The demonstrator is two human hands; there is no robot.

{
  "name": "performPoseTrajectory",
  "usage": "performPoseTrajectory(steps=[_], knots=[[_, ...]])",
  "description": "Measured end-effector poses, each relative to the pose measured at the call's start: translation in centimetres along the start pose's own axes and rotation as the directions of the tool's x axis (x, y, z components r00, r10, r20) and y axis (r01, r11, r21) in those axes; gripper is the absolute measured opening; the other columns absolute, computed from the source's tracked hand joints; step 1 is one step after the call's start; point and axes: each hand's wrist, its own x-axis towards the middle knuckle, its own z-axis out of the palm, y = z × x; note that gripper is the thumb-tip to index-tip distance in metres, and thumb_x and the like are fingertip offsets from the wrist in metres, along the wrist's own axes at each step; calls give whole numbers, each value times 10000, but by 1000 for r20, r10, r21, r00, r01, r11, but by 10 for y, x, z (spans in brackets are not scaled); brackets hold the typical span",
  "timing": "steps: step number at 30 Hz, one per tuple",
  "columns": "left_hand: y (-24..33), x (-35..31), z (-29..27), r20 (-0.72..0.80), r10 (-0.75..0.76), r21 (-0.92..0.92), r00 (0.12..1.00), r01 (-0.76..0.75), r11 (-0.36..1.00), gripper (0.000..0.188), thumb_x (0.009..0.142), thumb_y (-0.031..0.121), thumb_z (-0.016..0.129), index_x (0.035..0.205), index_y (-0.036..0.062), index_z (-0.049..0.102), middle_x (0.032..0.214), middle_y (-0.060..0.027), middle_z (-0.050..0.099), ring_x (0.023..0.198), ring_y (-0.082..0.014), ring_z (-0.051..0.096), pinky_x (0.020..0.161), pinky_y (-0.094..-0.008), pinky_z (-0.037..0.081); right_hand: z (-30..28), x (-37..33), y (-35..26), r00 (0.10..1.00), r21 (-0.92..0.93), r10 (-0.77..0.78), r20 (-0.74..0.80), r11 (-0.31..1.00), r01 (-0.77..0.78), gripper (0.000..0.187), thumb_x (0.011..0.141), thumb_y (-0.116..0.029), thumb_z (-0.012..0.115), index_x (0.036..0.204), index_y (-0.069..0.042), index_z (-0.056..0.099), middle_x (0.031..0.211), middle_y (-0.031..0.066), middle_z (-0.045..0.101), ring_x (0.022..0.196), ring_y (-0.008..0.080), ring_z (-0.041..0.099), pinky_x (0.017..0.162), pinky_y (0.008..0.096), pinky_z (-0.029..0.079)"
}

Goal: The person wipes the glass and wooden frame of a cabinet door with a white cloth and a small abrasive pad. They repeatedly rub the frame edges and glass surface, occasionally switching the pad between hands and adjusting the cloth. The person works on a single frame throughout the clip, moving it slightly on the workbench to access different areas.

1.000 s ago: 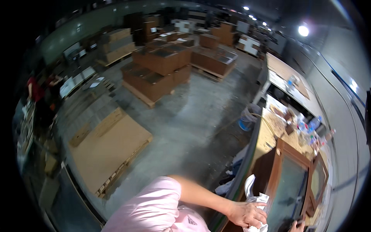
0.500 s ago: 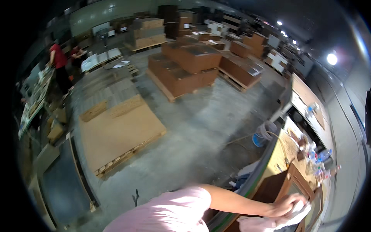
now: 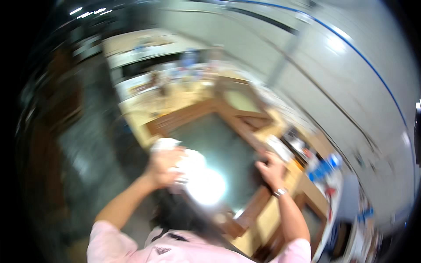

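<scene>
A brown wood-framed glass panel (image 3: 188, 114), like a cabinet door, lies on the workbench before me. Bright light glares off the near part of its dark glass. My left hand (image 3: 164, 167) is closed on a crumpled white cloth (image 3: 193, 162) at the panel's left side; the cloth lies against the glass. With a watch on its wrist, my right hand (image 3: 272, 170) grips the panel's right side, thumb toward the glass. Motion blur softens the fingers of both hands.
A smaller framed panel (image 3: 241, 98) lies behind, and another brown frame (image 3: 313, 215) is at the right. Bottles and small items crowd the yellowish workbench (image 3: 136, 109). A blue bottle (image 3: 324, 166) lies near the pale wall (image 3: 333, 79). A white-topped table (image 3: 131, 44) stands beyond.
My view has swung right from the warehouse floor to the workbench. The framed panel is now central, and my right hand has come into view on it. The white cloth stays in hand.
</scene>
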Motion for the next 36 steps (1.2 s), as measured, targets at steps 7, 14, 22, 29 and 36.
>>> performPoseTrajectory(steps=[7, 14, 22, 29, 36], knots=[[-118, 77, -2, 72, -101, -6, 992, 101, 995, 443, 765, 257, 657, 1162, 62, 667, 1190, -161, 656, 1172, -365, 592, 1027, -535, 390, 6, -18, -59, 948, 181, 298, -113, 944, -275, 406, 751, -379, 656, 912, -11, 712, 775, 200, 690, 703, 327, 669, 670, 427, 515], [-75, 125, 80, 246, 172, -255, 954, -107, 961, 398, 775, 211, 649, 1141, 56, 676, 1206, -177, 647, 1185, -380, 581, 1043, -543, 375, 5, -67, -85, 772, 155, 465, -433, 882, -444, 264, 647, -318, 676, 683, -56, 676, 717, 167, 680, 721, 349, 674, 684, 445, 528], [-39, 129, 101, 313, 328, -393, 891, -193, 899, 350, 786, 159, 640, 1116, 50, 685, 1223, -195, 636, 1200, -398, 569, 1061, -551, 358, 40, -46, -58, 728, 109, 461, -507, 872, -476, 264, 540, -270, 700, 627, -23, 667, 675, 193, 659, 702, 380, 662, 697, 450, 534], [-26, 119, 94, 310, 342, -377, 887, -215, 901, 312, 796, 113, 632, 1094, 45, 694, 1239, -211, 627, 1213, -413, 559, 1077, -559, 343, 54, -40, -39, 715, 71, 467, -521, 858, -509, 292, 522, -273, 691, 643, -8, 674, 672, 219, 646, 702, 390, 659, 704, 455, 536], [-63, 81, 31, 236, 214, -228, 948, -160, 960, 279, 806, 67, 625, 1073, 39, 703, 1255, -227, 618, 1226, -428, 548, 1092, -567, 329, 5, -45, -90, 781, 26, 493, -383, 851, -525, 227, 615, -269, 620, 649, -50, 667, 690, 180, 657, 626, 344, 633, 603, 446, 502]])
